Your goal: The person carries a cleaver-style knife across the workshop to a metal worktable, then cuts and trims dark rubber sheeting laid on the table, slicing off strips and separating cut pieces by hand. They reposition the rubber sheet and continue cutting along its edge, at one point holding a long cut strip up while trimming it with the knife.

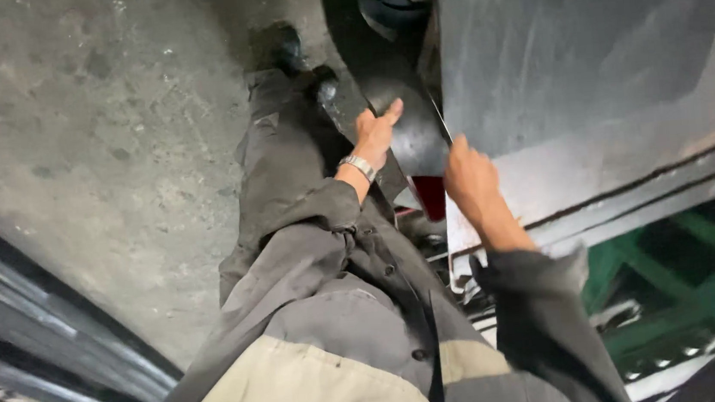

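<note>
**Both hands at the edge of the big grey sheet**

A large grey metal sheet (pixel 587 60) is filling the upper right of the frame, its lower edge running as a long slant from centre down-left to the right side. Beneath it, at lower right, a green frame (pixel 684 284) is showing through. The concrete floor (pixel 85 139) is taking up the upper left.

Just left of the sheet's near corner a dark curved panel (pixel 411 127) is lying — its long axis running up and down the frame, from top centre toward the middle. The left hand (pixel 376 135) is resting on this panel with fingers stretched out flat, wearing a metal wristband (pixel 360 167); it is gripping nothing that can be seen. The right hand (pixel 469 176) is lying closer to the sheet, curled over its left edge — whether the fingers are truly clamping the edge cannot be told. Both things are lying straight ahead of the hands, toward the top of the frame.
</note>
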